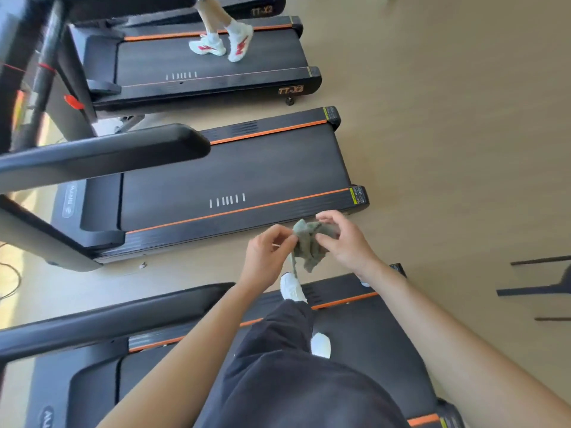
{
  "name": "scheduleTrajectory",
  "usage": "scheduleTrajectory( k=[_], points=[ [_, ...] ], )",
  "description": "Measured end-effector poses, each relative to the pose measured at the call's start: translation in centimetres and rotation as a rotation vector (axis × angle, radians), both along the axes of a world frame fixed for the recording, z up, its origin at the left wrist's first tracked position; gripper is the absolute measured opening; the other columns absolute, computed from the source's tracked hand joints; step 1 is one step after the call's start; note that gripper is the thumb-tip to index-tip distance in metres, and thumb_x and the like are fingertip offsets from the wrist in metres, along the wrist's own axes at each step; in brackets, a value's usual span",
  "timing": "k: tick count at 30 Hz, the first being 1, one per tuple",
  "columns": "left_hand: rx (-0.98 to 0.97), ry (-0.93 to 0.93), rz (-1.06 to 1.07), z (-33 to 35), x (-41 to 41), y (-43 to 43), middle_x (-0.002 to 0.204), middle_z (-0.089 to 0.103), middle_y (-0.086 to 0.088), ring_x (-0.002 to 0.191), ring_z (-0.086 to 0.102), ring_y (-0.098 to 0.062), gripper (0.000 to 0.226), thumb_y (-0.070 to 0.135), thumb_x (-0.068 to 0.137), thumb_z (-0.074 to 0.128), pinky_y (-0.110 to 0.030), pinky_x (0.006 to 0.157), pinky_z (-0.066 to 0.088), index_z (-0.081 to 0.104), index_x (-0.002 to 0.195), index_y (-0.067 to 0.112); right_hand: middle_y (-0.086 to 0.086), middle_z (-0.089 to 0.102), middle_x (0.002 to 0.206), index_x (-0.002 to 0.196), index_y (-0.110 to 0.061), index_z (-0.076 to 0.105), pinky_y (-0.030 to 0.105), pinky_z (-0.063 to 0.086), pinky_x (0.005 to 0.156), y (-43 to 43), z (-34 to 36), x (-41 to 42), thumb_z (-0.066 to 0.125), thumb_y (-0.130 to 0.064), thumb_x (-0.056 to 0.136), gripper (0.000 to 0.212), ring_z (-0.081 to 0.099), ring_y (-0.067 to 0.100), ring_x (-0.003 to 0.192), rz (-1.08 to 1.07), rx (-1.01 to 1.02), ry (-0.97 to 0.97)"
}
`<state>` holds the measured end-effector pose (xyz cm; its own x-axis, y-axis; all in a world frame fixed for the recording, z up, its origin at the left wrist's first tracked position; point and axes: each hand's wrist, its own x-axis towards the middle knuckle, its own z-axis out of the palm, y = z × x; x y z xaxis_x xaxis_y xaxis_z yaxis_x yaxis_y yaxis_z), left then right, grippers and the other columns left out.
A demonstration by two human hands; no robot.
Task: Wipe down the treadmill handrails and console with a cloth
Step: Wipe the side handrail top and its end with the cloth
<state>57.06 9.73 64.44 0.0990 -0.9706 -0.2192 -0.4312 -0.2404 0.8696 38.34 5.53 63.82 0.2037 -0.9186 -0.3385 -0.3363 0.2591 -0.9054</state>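
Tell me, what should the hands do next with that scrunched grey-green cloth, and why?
Probably spread the crumpled grey-green cloth flat into a pad. The left hand and right hand both pinch it, bunched in mid-air, touching no treadmill. A flat cloth should cover the long black padded handrail nearby better.

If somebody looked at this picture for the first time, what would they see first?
Probably the hands in the middle: the left hand and right hand pinch a crumpled grey-green cloth between them. Beyond them lies a long black treadmill with orange stripes, nobody on it. On the farthest treadmill, at the top, someone's white and red trainers stand out.
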Motion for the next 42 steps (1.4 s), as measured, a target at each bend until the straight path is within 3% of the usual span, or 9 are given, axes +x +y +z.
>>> scheduleTrajectory(
  k=[4,9,13,17,23,27,31,35,42],
  points=[
    [0.057,0.177,0.059,-0.1,0.6,-4.5,0.070,0.063,0.005,0.065,0.052,-0.010,0.015,0.019,0.097,0.064,-0.028,0.066,0.044,0.067,0.082,0.021,-0.014,0.058,0.119,0.104,-0.038,0.066,0.035,0.036,0.108,-4.0,0.0,0.8,0.068,-0.043,0.067,0.038,0.049,0.014,0.120,0.109,-0.189,0.248],
    [0.061,0.350,0.038,0.2,2.1,-9.9,0.072,0.059,-0.002,0.068,0.051,-0.014,0.013,0.013,0.097,0.063,-0.030,0.065,0.043,0.065,0.086,0.020,-0.019,0.056,0.106,0.103,-0.041,0.063,0.038,0.042,0.095,-9.5,0.4,4.3,0.068,-0.076,0.052,0.062,0.048,0.012,0.106,0.215,-0.225,0.387],
    [0.080,0.377,0.070,1.0,3.6,-13.1,0.066,0.055,0.006,0.057,0.047,-0.009,0.012,0.008,0.096,0.065,-0.021,0.053,0.041,0.063,0.086,0.015,-0.017,0.056,0.101,0.105,-0.036,0.061,0.043,0.048,0.092,-13.1,0.7,6.7,0.072,-0.067,0.053,0.062,0.054,0.006,0.096,0.274,-0.178,0.327],
    [0.094,0.352,0.135,1.2,5.0,-15.1,0.068,0.057,0.000,0.059,0.051,-0.012,0.011,0.013,0.092,0.070,-0.024,0.054,0.043,0.063,0.083,0.013,-0.009,0.057,0.093,0.100,-0.029,0.064,0.028,0.050,0.080,-15.1,1.0,8.1,0.074,-0.058,0.060,0.050,0.055,0.004,0.083,0.260,-0.124,0.264],
    [0.124,0.249,0.246,0.8,5.3,-16.6,0.068,0.060,0.004,0.061,0.051,-0.011,0.015,0.019,0.093,0.069,-0.027,0.059,0.043,0.063,0.079,0.017,-0.009,0.067,0.081,0.090,-0.023,0.068,0.026,0.047,0.070,-17.9,0.6,8.0,0.070,-0.014,0.080,0.014,0.059,0.008,0.075,0.389,-0.051,0.266],
    [0.141,0.190,0.291,0.5,5.0,-16.8,0.072,0.063,-0.006,0.063,0.052,-0.012,0.015,0.027,0.096,0.066,-0.026,0.060,0.044,0.063,0.085,0.017,-0.008,0.067,0.076,0.080,-0.022,0.069,0.029,0.043,0.066,-20.2,0.5,6.3,0.063,-0.010,0.077,0.013,0.059,0.013,0.075,0.458,-0.102,0.371],
    [0.253,-0.022,0.168,-0.1,5.8,-16.6,0.066,0.060,0.011,0.057,0.052,-0.001,0.003,0.027,0.089,0.074,-0.017,0.057,0.043,0.073,0.086,0.027,-0.013,0.069,0.078,0.082,-0.025,0.071,0.027,0.045,0.069,-23.1,0.1,4.9,0.061,-0.008,0.078,0.020,0.061,0.013,0.078,0.492,-0.158,0.438],
    [0.345,-0.067,0.056,-0.9,7.5,-15.5,0.063,0.069,0.009,0.053,0.057,-0.001,0.014,0.014,0.085,0.074,-0.020,0.058,0.044,0.075,0.080,0.027,-0.014,0.067,0.074,0.079,-0.024,0.074,0.027,0.046,0.069,-25.4,-0.1,4.9,0.065,-0.009,0.081,0.018,0.061,0.013,0.077,0.540,-0.187,0.454],
    [0.270,0.026,0.377,-1.9,11.0,-15.4,0.070,0.072,0.005,0.061,0.061,-0.004,0.011,0.017,0.093,0.069,-0.027,0.066,0.050,0.073,0.084,0.018,-0.006,0.045,0.083,0.087,-0.023,0.075,0.028,0.040,0.069,-28.4,-0.1,8.9,0.068,-0.019,0.087,0.007,0.051,0.011,0.073,0.528,-0.232,0.428]
  ],
)
